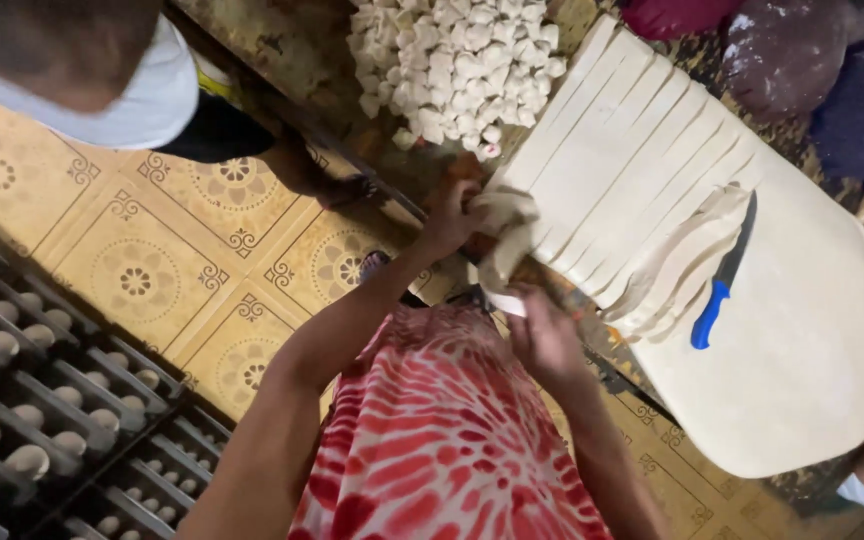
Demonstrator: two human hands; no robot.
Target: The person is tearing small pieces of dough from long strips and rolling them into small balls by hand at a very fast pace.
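A broad sheet of pale dough (782, 330), sliced into long strips at its upper end, covers the worn worktable (302, 50) before me. A heap of small cut dough pieces (457, 65) sits above it near the table's edge. Racks of shaped rolls (42, 400) stand on the tiled floor to my left. A blue-handled knife (722, 280) lies on the sheet. My left hand (452, 215) grips the end of a dough strip (507, 235), fingers closed; my right hand (542, 335) rests just below, its grip hidden.
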